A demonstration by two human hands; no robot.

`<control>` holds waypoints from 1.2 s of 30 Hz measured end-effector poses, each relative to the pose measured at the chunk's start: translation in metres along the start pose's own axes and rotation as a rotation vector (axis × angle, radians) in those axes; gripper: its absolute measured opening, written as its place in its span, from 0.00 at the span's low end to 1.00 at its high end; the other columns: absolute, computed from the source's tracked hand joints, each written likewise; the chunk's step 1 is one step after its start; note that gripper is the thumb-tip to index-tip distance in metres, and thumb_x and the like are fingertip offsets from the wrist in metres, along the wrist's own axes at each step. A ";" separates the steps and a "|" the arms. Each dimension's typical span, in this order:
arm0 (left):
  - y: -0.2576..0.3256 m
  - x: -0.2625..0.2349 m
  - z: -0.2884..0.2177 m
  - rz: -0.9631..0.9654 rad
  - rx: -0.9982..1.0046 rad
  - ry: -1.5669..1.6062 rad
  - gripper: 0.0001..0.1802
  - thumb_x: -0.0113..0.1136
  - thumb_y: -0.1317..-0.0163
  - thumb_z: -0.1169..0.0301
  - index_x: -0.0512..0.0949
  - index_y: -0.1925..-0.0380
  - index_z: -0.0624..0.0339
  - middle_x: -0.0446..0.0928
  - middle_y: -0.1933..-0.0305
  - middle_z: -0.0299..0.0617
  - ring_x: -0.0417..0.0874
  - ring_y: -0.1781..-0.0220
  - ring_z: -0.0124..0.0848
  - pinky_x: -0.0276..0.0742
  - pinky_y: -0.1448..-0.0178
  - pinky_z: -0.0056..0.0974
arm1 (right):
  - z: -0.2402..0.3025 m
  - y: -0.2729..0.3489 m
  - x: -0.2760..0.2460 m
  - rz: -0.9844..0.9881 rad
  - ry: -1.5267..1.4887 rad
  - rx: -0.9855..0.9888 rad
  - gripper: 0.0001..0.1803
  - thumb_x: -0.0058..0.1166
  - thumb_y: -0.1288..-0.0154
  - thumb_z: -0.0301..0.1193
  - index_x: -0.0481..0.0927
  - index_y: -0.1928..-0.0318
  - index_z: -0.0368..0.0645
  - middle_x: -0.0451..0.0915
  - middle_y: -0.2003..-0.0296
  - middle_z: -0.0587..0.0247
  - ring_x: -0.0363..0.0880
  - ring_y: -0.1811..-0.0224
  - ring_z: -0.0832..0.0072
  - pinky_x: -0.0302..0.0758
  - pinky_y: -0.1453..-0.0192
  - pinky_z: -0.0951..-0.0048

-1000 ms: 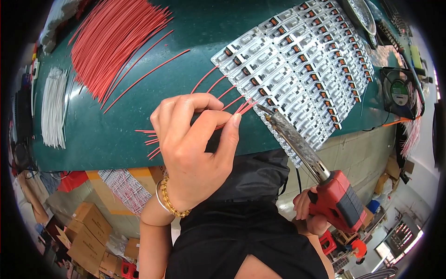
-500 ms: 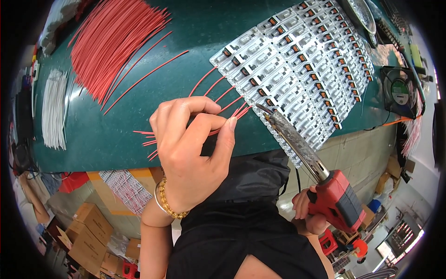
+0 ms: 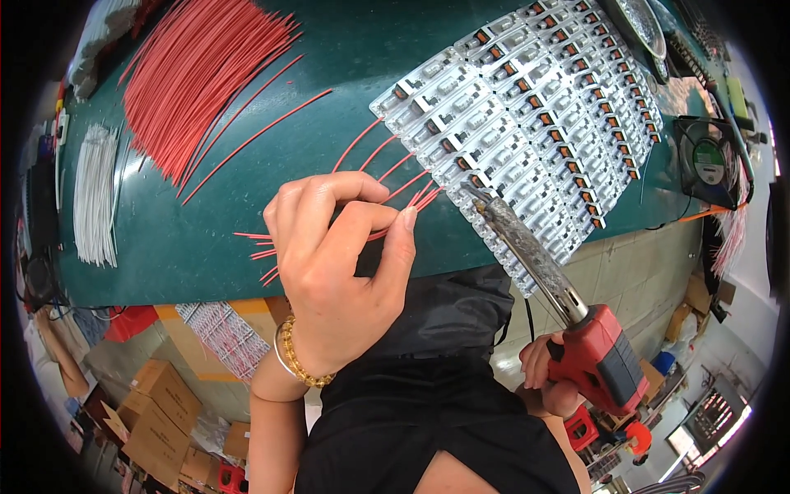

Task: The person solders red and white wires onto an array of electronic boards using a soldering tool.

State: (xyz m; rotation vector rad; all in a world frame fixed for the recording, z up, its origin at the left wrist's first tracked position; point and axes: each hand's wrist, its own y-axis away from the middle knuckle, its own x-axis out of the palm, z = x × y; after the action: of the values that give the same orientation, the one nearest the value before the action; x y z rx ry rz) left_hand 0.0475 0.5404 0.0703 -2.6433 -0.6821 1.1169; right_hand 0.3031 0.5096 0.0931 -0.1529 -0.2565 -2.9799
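Observation:
Thumb and forefinger of my left hand (image 3: 333, 255) pinch several short red wires (image 3: 424, 198) near the left edge of a large panel of boards (image 3: 527, 123). The panel is silvery white, with rows of small parts with dark and orange bits. More red wires (image 3: 355, 146) run from the panel's edge toward my fingers, and loose ends stick out behind the hand. My right hand (image 3: 545, 375) is wrapped round the red and black grip of a soldering iron (image 3: 597, 354). The iron's tip (image 3: 473, 193) is over the panel's edge, close to the pinched wire ends; whether it touches I cannot tell.
A big bundle of red wires (image 3: 202, 78) and a bundle of white wires (image 3: 96, 198) lie on the green table (image 3: 164, 280). At the right stand a metal dish (image 3: 638, 29) and a black fan (image 3: 706, 165). Cardboard boxes (image 3: 160, 412) are on the floor at the left.
The iron's tip has shifted very slightly up and to the right. Both hands otherwise hold almost the same place and grip.

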 end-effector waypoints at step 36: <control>0.002 0.004 -0.010 0.024 0.038 -0.115 0.07 0.70 0.52 0.74 0.79 0.77 0.57 0.76 0.62 0.37 0.74 0.57 0.37 0.63 0.40 0.48 | 0.009 0.002 -0.005 0.129 0.100 0.111 0.35 0.62 0.48 0.62 0.66 0.82 0.43 0.69 0.89 0.70 0.67 0.88 0.77 0.59 0.84 0.78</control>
State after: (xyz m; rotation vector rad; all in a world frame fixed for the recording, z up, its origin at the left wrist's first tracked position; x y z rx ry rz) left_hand 0.0579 0.5407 0.0739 -2.5782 -0.6449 1.2836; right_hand 0.3096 0.5099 0.1019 -0.0079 -0.3838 -2.8267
